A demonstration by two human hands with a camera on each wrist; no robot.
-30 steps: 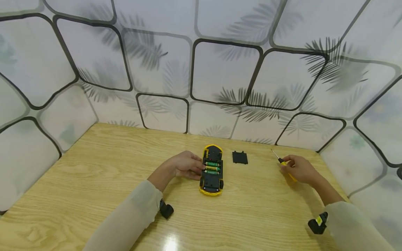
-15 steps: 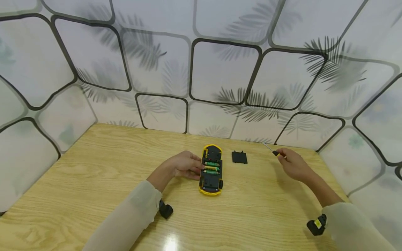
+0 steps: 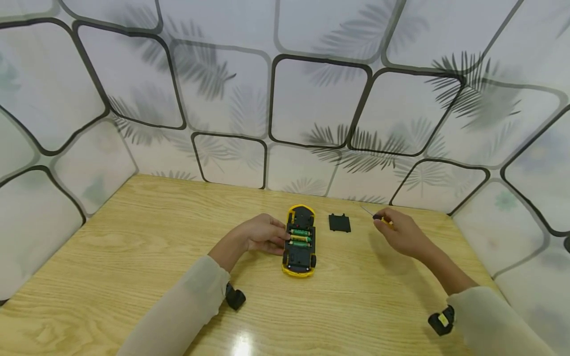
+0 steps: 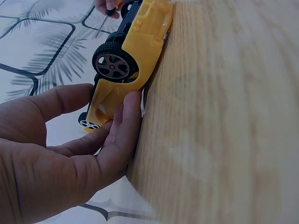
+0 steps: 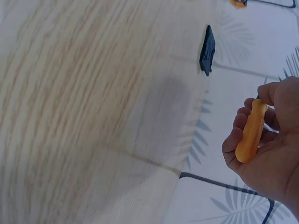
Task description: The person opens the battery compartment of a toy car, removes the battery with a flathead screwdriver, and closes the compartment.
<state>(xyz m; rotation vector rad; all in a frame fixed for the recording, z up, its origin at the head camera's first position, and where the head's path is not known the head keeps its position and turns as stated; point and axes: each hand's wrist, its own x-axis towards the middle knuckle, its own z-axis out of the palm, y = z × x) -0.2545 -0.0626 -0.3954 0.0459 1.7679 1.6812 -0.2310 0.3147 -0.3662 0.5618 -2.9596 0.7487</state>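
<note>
A yellow toy car [image 3: 300, 258] lies upside down on the table, its black underside facing up. Green and gold batteries [image 3: 300, 232] sit side by side in its uncovered compartment. My left hand [image 3: 262, 234] holds the car by its left side; in the left wrist view the thumb is at the underside edge and the fingers [image 4: 124, 126] lie along the yellow body. Off to the right, my right hand [image 3: 403, 234] grips a screwdriver by its yellow handle [image 5: 252, 132], raised over the table, its thin shaft pointing away to the upper left.
A black battery cover [image 3: 340, 223] lies flat between the car and my right hand. The wood-grain table [image 3: 356, 306] meets a patterned wall [image 3: 311, 109] at the back, with side walls left and right.
My right hand has moved left with the screwdriver, nearer the cover and the car, and its grip has shifted along the handle. The left hand and car have stayed in place.
</note>
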